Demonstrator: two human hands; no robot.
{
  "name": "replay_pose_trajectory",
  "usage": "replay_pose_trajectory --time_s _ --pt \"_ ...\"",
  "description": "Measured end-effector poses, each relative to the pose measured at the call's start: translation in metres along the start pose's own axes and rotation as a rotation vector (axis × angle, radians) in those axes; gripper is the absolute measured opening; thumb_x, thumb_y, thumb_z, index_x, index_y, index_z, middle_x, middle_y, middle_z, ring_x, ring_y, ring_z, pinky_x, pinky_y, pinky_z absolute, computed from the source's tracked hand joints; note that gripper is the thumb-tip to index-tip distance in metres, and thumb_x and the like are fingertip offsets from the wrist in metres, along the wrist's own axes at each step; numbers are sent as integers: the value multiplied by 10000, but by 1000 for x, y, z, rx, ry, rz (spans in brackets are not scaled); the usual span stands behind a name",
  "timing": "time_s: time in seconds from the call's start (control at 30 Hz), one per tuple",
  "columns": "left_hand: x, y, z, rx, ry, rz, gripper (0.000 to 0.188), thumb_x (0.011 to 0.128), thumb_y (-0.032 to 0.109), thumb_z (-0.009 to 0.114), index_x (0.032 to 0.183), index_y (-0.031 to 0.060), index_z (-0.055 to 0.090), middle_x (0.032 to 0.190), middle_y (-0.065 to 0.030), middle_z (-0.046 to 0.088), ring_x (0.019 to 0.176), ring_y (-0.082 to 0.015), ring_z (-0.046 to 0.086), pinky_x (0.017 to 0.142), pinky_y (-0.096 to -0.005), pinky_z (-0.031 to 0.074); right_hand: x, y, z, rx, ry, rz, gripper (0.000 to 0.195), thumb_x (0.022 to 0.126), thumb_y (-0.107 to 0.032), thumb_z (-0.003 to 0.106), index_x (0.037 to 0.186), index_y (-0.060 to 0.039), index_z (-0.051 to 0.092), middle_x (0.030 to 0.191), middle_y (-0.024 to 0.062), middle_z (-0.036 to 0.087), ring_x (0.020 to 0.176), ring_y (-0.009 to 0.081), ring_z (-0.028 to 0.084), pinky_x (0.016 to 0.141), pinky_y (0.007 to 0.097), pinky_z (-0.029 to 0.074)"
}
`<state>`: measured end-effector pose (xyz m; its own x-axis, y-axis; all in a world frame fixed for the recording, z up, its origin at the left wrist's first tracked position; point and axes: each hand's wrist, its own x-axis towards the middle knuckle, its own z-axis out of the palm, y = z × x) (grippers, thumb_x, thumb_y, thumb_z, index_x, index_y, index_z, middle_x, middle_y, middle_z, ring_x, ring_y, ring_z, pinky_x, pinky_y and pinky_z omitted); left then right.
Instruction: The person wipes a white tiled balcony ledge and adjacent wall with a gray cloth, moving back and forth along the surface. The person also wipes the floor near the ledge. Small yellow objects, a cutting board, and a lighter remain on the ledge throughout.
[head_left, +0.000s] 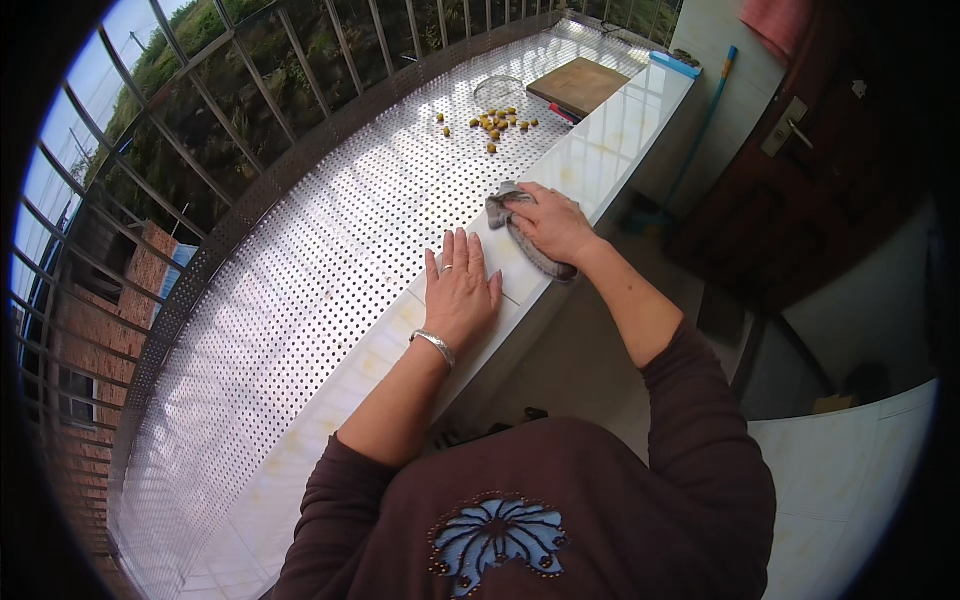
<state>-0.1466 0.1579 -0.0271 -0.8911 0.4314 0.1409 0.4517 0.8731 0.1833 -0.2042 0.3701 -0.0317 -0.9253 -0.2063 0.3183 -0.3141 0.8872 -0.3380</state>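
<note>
My right hand (553, 223) presses a bunched grey cloth (541, 259) onto the white tiled ledge (577, 169), its fingers on the cloth. To the left, my left hand (462, 289) lies palm down on the same ledge, fingers slightly spread, holding nothing; a ring and a silver bracelet show on it. Beyond the ledge spreads a perforated metal sheet (315, 255). Several small yellow-brown fruits (495, 124) lie scattered on it, near a clear round dish (499, 90).
A wooden board (577, 86) lies at the ledge's far end, with a red-handled tool (564, 112) beside it. Metal bars (247, 67) fence the sheet's outer side. A blue-handled broom (701, 127) leans on the wall near a dark red door (817, 172).
</note>
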Motion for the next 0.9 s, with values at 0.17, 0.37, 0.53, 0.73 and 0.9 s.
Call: replay_pose_trajectory --time_s 0.17,0.37,0.53,0.73,0.9 --pt "3 -4 10 -63 25 34 663 984 390 420 1474 -49 339 1552 -252 297 1484 -357 204 1186 -566 117 52 87 -32 -210 15 429 417 946 -373 522 1334 -242 601 1474 149 431 1376 311 383 1161 447 260" --pt "0 0 4 -53 16 0 651 997 335 397 1488 -71 269 1569 -248 256 1487 -349 196 1196 -545 95 26 -15 11 -62 -137 -72 398 942 -339 553 1311 -207 622 1451 176 443 1375 331 376 1149 461 280" --pt "-2 -1 -1 -11 23 -21 642 983 332 403 1482 -60 302 1565 -234 279 1478 -369 217 1185 -573 101 -3 -40 13 3 -85 -177 386 941 -385 548 1269 -204 645 1417 154 483 1326 311 443 1112 459 321" --pt "1 2 1 -12 4 -13 628 982 350 412 1461 -50 346 1530 -232 343 1456 -381 261 1170 -584 167 31 54 -36 -337 65 473 466 864 -501 612 1272 -278 654 1424 96 483 1314 285 444 1072 443 371" --pt "0 3 7 -47 97 -25 611 977 301 430 1475 -36 322 1527 -235 344 1452 -381 270 1173 -587 154 6 26 -17 -196 14 116 366 897 -380 616 1244 -278 674 1424 117 481 1280 301 483 1086 408 381"
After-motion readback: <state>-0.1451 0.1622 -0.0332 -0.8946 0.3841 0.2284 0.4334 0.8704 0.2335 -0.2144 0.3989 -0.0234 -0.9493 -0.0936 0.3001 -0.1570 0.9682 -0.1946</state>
